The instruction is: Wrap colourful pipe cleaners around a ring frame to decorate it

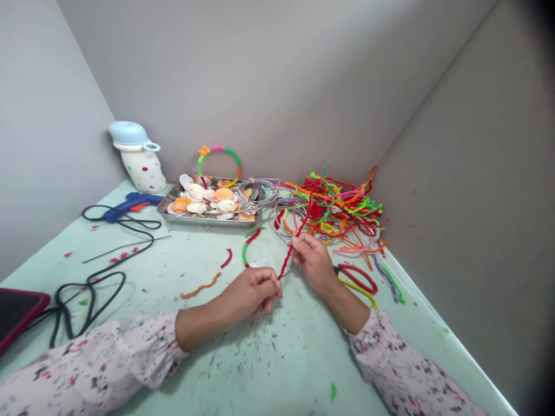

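My left hand (251,294) and right hand (313,263) pinch the red pipe cleaner (295,245); a slack grip could drop it into the pipe-cleaner tangle (333,208) beyond.

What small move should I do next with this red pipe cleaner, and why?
Probably slide your right hand higher along the red pipe cleaner, since its upper part stands loose above those fingers, close to the tangled pile of pipe cleaners, while your left hand pinches the lower end.
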`<state>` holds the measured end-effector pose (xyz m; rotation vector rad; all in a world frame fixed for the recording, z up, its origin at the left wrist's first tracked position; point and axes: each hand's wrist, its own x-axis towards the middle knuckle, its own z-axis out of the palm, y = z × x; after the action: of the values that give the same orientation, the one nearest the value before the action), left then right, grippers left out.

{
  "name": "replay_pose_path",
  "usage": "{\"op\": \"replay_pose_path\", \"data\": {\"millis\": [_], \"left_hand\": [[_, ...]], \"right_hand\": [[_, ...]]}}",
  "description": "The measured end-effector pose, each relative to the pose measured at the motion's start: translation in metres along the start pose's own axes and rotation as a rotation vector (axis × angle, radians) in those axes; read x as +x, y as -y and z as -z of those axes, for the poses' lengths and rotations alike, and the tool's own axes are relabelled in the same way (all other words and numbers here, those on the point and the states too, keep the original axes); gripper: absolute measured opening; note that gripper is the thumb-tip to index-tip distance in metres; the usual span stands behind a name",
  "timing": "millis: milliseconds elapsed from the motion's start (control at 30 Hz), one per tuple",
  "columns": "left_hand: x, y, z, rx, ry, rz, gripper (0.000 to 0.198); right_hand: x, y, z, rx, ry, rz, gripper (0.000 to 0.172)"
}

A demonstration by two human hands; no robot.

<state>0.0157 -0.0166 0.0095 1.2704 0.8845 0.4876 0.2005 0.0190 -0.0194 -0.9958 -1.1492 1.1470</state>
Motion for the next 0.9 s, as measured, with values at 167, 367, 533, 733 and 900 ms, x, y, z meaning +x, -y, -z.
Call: {"op": "replay_pose_path", "data": {"millis": [167, 367, 533, 733, 900], "left_hand": [[0.0027, 0.0015, 0.0014, -0.237, 0.02, -0.02, 0.022], [0.0044, 0.0026, 0.0048, -0.375, 0.024, -0.019, 0.02], [0.0044, 0.0025, 0.0048, -0.425, 0.025, -0.017, 0.015], [0.0034, 0.0004, 0.0059, -0.456, 0.018, -0.018, 0.016], [0.0024, -0.0016, 0.0051, -0.488, 0.037, -0.029, 0.017]], "right_hand": [[0.0021, 0.0018, 0.0016, 0.139, -0.045, -0.043, 0.022], [0.0013, 0.0006, 0.0004, 0.152, -0.058, -0.046, 0.021], [0.0003, 0.0021, -0.0002, 0.135, -0.041, -0.042, 0.021], [0.0001, 0.0025, -0.0003, 0.12, -0.042, -0.036, 0.021], [-0.0001, 0.0018, -0.0003, 0.107, -0.039, -0.029, 0.022]]}}
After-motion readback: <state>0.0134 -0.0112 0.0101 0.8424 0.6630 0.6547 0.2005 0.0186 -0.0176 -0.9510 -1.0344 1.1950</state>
